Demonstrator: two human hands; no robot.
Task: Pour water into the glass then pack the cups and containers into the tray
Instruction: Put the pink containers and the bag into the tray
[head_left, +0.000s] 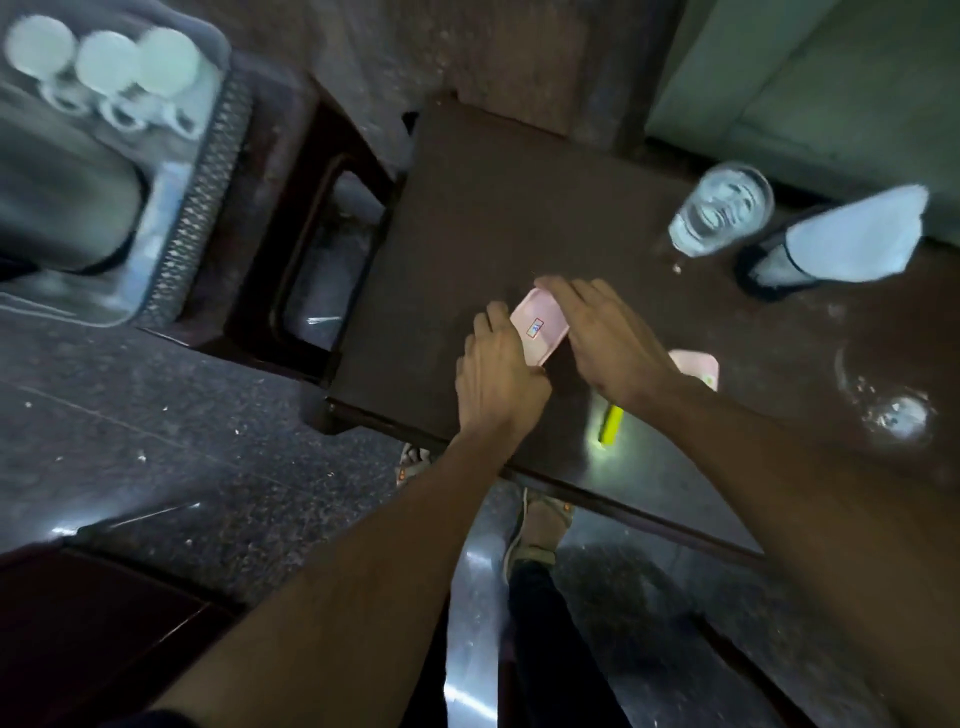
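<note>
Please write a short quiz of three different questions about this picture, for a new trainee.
1. True or false: the glass on the dark table holds water.
2. How many white cups stand upside down in the tray? A) two B) three C) five
3. Which object do the left hand and the right hand touch?

Key: 1 true. 2 B. 3 the pink container.

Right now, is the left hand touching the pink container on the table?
Touching. The head view shows the left hand with its fingers against the pink container's near-left edge, no gap visible; the right hand lies over its other side.
</note>
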